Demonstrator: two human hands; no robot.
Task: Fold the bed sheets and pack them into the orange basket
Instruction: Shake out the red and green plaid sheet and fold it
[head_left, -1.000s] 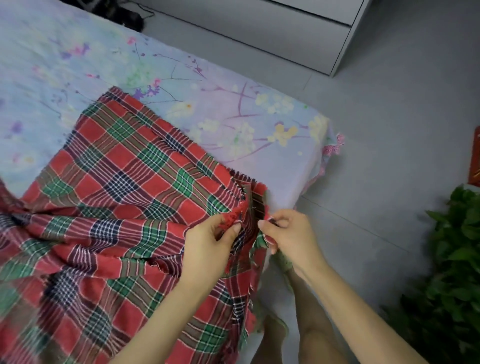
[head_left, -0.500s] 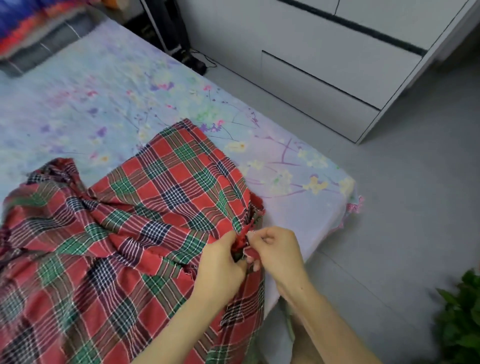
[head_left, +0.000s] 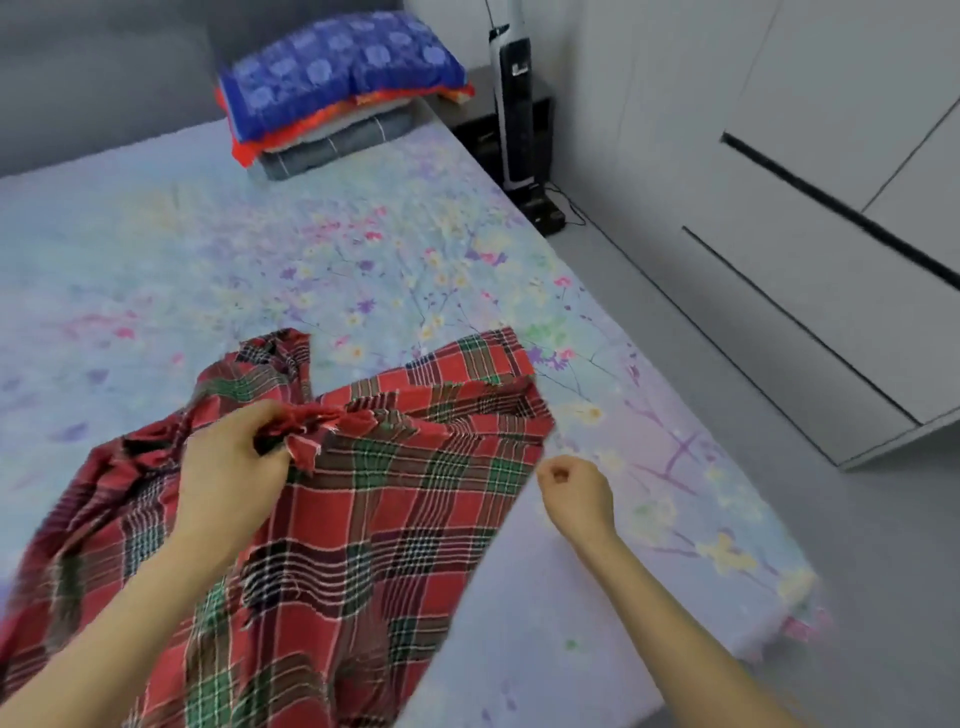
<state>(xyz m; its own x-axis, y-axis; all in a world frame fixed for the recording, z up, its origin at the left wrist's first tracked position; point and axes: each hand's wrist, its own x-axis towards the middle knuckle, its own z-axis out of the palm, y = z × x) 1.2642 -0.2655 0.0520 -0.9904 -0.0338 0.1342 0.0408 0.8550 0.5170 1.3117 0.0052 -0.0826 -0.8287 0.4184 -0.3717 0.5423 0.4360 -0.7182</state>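
The left grip (head_left: 228, 467) clutches a bunched edge of the red-and-green plaid bed sheet (head_left: 395, 519) lying on the pale floral bed (head_left: 260, 260); the right grip (head_left: 574, 491), curled and empty, hovers just beside it.

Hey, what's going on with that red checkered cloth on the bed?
A person is folding a red plaid bed sheet spread on the flowery bed. The left hand grips a bunched corner. The right hand is curled beside the sheet's edge, holding nothing. It is rumpled, not yet neatly folded, and no orange basket is in view.
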